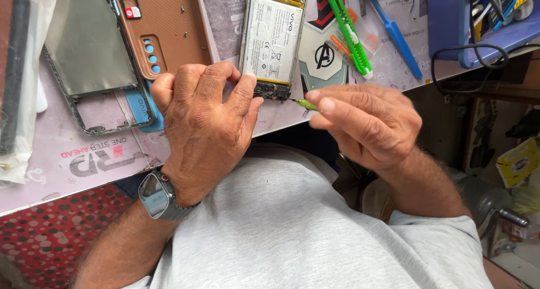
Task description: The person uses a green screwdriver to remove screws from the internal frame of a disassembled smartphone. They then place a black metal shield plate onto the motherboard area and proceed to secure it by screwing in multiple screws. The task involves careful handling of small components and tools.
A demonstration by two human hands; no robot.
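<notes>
The opened phone [273,39] is pinned at its bottom edge by the curled left hand [202,126]. A green tool [305,104] is pinched tight in the right hand [365,123], tip aimed at 9 o'clock; phone lies at 12 o'clock of both.

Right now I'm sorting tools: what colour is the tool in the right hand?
Light green tool, head view.

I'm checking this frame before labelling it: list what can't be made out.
Head view only:
- Green-handled tool: most of it is hidden inside the right hand.
- Opened phone: top cut off by the frame edge; bottom corner covered by the left hand.
- Screws near the tool tip: too small.
</notes>
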